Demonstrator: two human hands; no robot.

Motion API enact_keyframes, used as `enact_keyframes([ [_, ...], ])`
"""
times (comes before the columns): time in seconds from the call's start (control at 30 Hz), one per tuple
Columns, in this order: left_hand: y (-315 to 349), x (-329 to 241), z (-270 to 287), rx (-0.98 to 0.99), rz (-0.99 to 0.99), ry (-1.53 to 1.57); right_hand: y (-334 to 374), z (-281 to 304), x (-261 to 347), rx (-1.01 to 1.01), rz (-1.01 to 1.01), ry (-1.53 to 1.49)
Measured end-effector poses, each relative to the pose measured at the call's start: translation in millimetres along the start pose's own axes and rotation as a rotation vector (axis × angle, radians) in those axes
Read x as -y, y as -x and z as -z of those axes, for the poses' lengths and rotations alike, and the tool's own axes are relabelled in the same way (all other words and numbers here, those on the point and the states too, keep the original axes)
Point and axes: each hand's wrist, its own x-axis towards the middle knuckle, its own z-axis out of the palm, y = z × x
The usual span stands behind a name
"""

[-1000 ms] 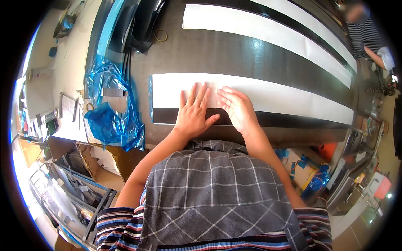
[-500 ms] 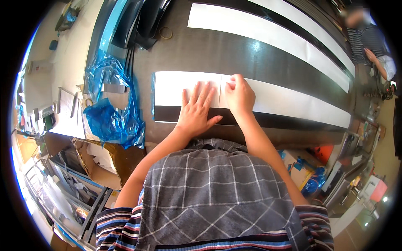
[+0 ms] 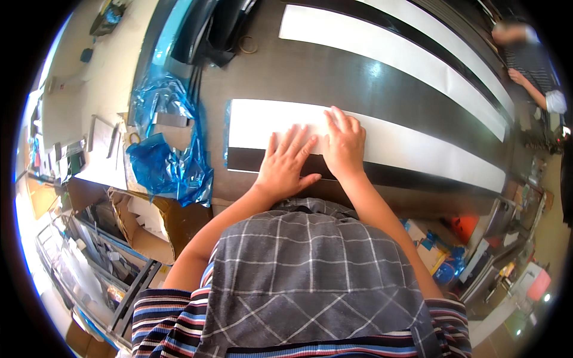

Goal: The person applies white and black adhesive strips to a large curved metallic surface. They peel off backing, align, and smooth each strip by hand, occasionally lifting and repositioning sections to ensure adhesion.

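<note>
Both hands [image 3: 313,156] flat on white strip [image 3: 382,140].

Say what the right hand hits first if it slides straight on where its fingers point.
The right hand lies flat on the near long white strip, fingers pointing away. Past the strip's far edge comes bare dark tabletop, then probably the next white strip.

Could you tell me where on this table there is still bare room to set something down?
Bare dark table lies between the near white strip and the far white strip. The left end is crowded with crumpled blue film; the left hand and right hand cover the near strip's middle.
</note>
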Motion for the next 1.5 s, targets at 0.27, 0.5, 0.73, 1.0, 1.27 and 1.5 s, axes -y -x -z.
enact_keyframes([
  [0.27,3.6,20.2,-3.7,-0.113,0.142,0.051,-20.1,-25.5,10.1,0.064,0.122,0.092],
  [0.5,-3.6,53.4,9.1,-0.3,0.503,-0.144,-18.5,-24.5,11.3,0.075,0.115,0.116],
  [0.73,13.7,97.1,8.9,-0.449,0.457,-0.068,-19.0,-20.9,9.5,0.073,0.122,-0.05],
  [1.0,73.7,82.2,58.9,-0.526,0.91,1.203,39.5,26.1,-77.6,-0.139,-0.089,-0.038],
  [1.27,59.0,57.3,45.8,-0.653,0.867,1.109,79.4,16.1,-111.7,-0.03,-0.243,0.231],
  [1.5,52.2,48.9,29.8,-0.752,0.793,0.658,76.5,17.2,-108.9,-0.022,-0.256,0.237],
])
